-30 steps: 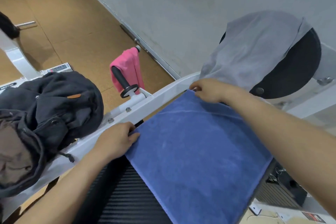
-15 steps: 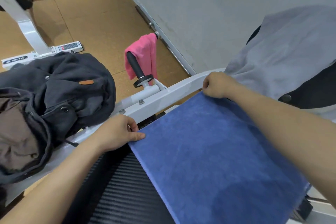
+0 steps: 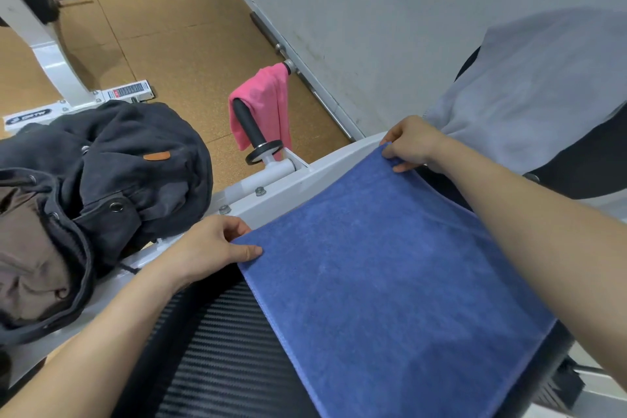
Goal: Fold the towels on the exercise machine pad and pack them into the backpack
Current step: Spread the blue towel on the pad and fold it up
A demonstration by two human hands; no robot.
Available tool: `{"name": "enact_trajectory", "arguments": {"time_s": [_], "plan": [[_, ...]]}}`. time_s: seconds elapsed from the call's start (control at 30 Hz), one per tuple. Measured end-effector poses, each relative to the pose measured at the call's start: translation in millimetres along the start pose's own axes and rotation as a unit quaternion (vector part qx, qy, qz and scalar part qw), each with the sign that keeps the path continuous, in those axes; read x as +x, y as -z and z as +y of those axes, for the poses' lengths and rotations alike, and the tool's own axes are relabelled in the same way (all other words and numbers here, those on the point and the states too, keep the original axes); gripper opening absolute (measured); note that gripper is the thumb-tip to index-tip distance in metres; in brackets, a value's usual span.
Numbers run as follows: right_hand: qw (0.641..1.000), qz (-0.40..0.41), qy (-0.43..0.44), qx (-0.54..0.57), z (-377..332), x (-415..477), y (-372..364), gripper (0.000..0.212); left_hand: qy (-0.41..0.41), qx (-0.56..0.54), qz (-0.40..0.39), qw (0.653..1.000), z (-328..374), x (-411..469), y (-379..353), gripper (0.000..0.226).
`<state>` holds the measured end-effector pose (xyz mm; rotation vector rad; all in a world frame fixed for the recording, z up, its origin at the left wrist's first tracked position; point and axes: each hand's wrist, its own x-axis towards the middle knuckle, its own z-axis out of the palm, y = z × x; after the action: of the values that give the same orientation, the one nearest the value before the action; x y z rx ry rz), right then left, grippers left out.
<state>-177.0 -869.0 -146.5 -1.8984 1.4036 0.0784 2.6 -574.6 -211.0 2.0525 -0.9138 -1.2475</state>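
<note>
Between left hand (image 3: 217, 244) and right hand (image 3: 412, 142), blue towel (image 3: 390, 282) corners pinched.

Blue towel (image 3: 390, 282), pink towel (image 3: 268, 102), grey towel (image 3: 529, 88), dark-grey backpack (image 3: 112, 163).

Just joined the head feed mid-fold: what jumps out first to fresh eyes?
The blue towel dominates, spread over the black ribbed pad at centre, the left hand and right hand each pinching a far corner. The pink towel stands out beyond the white frame, draped over a black handle. The dark backpack lies open at left; a grey towel hangs at upper right.
</note>
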Motion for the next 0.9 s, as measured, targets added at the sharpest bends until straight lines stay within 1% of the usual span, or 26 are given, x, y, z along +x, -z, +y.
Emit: {"name": "enact_trajectory", "arguments": {"time_s": [0.07,0.13,0.17,0.2,0.23,0.3,0.37,0.43,0.47,0.5,0.57,0.67,0.8,0.9], "plan": [[0.998,-0.012,-0.003,0.069,4,-3,3,0.014,0.0,-0.062,0.012,0.998,5,-4,-1,0.022],[0.988,-0.019,-0.009,0.155,8,-9,6,0.012,0.008,-0.181,-0.002,0.983,11,-10,-3,0.028],[0.981,-0.02,-0.013,0.192,10,-12,7,0.011,0.011,-0.216,-0.01,0.976,14,-14,-4,0.032],[0.975,-0.017,-0.016,0.221,12,-15,9,0.009,0.003,-0.208,-0.006,0.978,15,-18,-5,0.034],[0.971,-0.014,-0.016,0.237,15,-19,13,0.008,-0.008,-0.163,0.006,0.987,17,-22,-5,0.033],[0.968,-0.018,-0.003,0.25,20,-30,23,0.01,-0.038,-0.087,0.023,0.995,25,-33,-5,0.018],[0.967,-0.015,0.026,0.254,23,-46,37,0.015,-0.084,-0.059,0.021,0.994,41,-49,-5,0.011],[0.967,-0.004,0.054,0.249,28,-67,53,0.019,-0.142,-0.025,0.018,0.989,62,-69,-8,0.014],[0.966,0.002,0.065,0.249,30,-79,61,0.02,-0.171,-0.014,0.02,0.985,72,-79,-10,0.011],[0.964,0.003,0.078,0.253,34,-91,68,0.022,-0.201,-0.001,0.021,0.979,83,-89,-13,0.007],[0.961,0.001,0.104,0.257,45,-115,82,0.023,-0.26,0.057,0.015,0.964,101,-109,-20,0.009],[0.973,0.033,0.118,0.198,71,-146,98,0.02,-0.321,0.135,-0.039,0.937,118,-132,-30,0.018],[0.98,0.114,0.14,0.078,107,-175,107,0.019,-0.379,0.223,-0.095,0.893,128,-150,-51,0.021],[0.978,0.13,0.143,0.079,121,-190,102,0.021,-0.393,0.283,-0.123,0.866,129,-156,-67,0.024]]}}
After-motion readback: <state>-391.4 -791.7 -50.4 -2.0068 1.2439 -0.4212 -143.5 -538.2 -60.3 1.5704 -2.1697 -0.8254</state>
